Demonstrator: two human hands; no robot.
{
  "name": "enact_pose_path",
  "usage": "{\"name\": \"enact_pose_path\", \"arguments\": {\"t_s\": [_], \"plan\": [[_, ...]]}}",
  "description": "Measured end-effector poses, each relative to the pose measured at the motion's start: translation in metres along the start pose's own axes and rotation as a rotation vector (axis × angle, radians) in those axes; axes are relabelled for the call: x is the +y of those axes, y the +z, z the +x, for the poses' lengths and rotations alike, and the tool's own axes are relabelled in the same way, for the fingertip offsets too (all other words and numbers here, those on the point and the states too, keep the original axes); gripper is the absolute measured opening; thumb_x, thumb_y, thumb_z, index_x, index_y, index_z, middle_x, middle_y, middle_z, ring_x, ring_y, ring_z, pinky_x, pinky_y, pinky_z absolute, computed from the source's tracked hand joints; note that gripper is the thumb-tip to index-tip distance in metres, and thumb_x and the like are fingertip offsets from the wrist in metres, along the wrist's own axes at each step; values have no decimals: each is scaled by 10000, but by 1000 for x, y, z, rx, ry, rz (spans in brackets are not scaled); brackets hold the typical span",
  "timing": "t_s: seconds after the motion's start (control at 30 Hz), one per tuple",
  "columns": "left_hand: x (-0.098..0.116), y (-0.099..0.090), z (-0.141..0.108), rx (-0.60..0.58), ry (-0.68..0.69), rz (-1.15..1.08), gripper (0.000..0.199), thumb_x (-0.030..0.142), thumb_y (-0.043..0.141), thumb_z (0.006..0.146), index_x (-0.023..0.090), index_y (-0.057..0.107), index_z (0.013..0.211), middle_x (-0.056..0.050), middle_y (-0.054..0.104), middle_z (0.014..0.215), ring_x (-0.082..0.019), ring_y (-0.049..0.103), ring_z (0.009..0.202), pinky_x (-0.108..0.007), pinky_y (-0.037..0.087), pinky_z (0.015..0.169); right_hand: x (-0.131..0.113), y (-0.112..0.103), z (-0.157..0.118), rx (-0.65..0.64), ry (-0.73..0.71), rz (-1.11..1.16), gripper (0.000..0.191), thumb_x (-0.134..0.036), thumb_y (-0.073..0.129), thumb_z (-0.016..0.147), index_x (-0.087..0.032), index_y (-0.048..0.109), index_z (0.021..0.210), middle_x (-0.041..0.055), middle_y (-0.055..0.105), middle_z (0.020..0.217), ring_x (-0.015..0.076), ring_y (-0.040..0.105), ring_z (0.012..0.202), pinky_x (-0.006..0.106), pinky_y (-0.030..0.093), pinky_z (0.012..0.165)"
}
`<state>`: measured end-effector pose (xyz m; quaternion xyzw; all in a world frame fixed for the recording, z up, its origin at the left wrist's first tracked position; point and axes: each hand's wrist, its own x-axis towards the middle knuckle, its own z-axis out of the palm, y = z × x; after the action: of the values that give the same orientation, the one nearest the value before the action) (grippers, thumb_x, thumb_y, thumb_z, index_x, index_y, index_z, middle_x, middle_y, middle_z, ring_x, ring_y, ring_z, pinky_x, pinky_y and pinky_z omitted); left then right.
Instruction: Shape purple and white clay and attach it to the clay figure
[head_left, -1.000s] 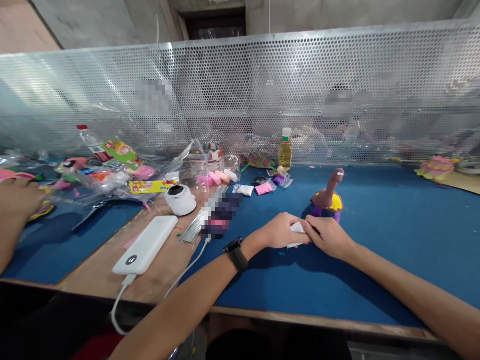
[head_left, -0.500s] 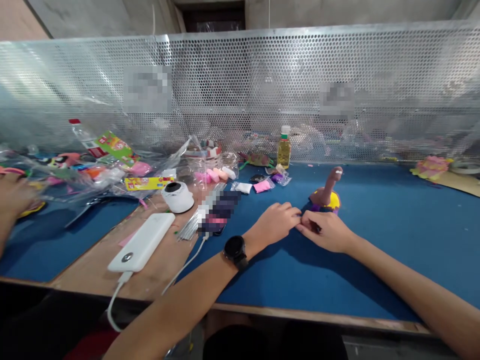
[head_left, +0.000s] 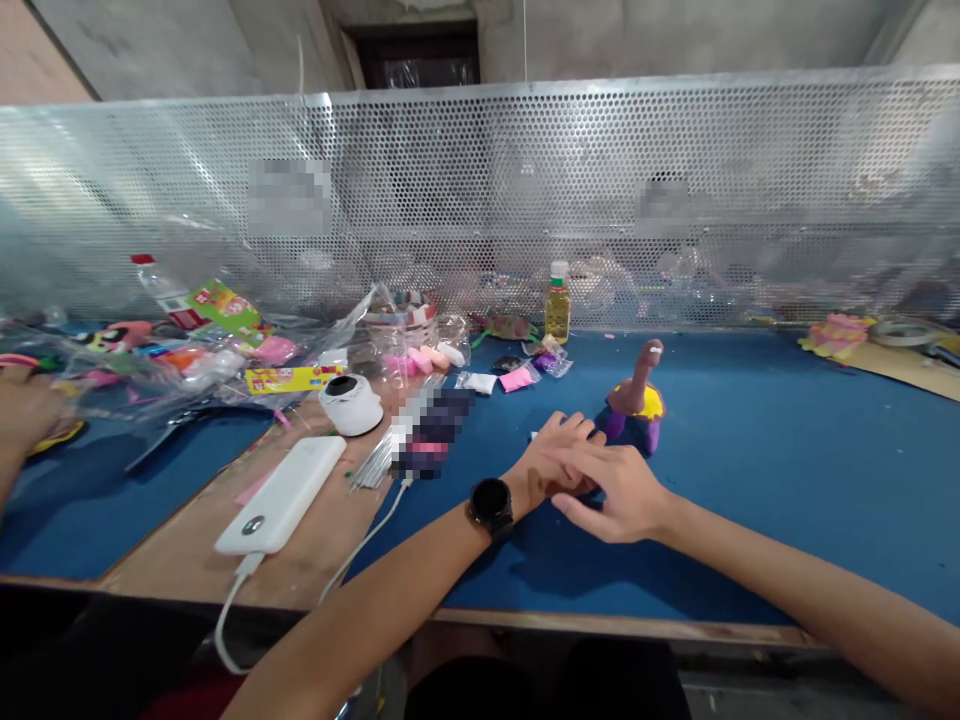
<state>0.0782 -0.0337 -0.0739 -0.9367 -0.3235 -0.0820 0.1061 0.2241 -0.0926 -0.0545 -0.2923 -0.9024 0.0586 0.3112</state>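
My left hand (head_left: pixel 559 440), with a black watch (head_left: pixel 491 505) on its wrist, is low over the blue table top, its visible fingers bent and close together. Across it lies my right hand (head_left: pixel 619 490), fingers stretched out and thumb apart. The overlap hides whatever may be in the left hand. Just beyond both hands stands a clay figure (head_left: pixel 643 390) with a long brown neck, a yellow and brown body and purple legs. Neither hand visibly touches it.
On the left are a white power bank (head_left: pixel 289 495), a white round device (head_left: pixel 351 405), a blurred phone (head_left: pixel 435 430) and silvery sticks (head_left: pixel 371 460). Clay packets (head_left: pixel 519 377) and an oil bottle (head_left: pixel 557 305) stand near the perforated metal screen (head_left: pixel 450 180). Another person's hand (head_left: pixel 30 410) is far left.
My right hand has moved left and its fingers have straightened over my left hand. Before, both hands met at the fingertips. More of the figure's purple legs now shows.
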Motion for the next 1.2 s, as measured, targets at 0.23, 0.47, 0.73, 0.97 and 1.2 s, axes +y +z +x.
{"name": "enact_pose_path", "arguments": {"t_s": [0.23,0.47,0.73,0.97,1.2], "plan": [[7,4,33,40,-34,136,390,483,453,1032,163,673,1066,-123,714,1036,-290,590,1002,-449,376,876,-31,28,35,-89,103,-102,458,-476,591,898,-172,691,1226,105,800,911,275,745,810,383,523,815],[-2,-4,25,24,-80,78,378,396,443,1008,119,700,1005,-138,743,970,-306,637,970,-460,384,864,-25,45,44,-45,87,-66,369,-432,640,814,-197,683,1096,48,778,814,240,716,727,325,481,697],[-25,-12,26,188,-359,46,274,279,420,1014,142,657,1036,-135,721,1010,-303,633,999,-450,408,869,-22,48,50,8,-1,-31,393,-422,590,860,-174,657,1157,78,796,916,233,726,770,315,478,671],[-57,-2,17,166,-812,89,282,54,395,977,94,584,1183,-202,662,1185,-308,585,1183,-421,418,965,-33,46,61,-129,92,-78,390,-385,552,948,-201,593,1289,98,775,1124,245,743,935,295,477,681],[-62,9,13,-25,-792,-6,272,189,446,1020,101,618,1211,-225,654,1259,-322,606,1214,-438,433,1024,-33,46,62,-190,112,-44,373,-384,531,988,-219,579,1319,102,746,1210,256,711,1072,315,512,789]]}}
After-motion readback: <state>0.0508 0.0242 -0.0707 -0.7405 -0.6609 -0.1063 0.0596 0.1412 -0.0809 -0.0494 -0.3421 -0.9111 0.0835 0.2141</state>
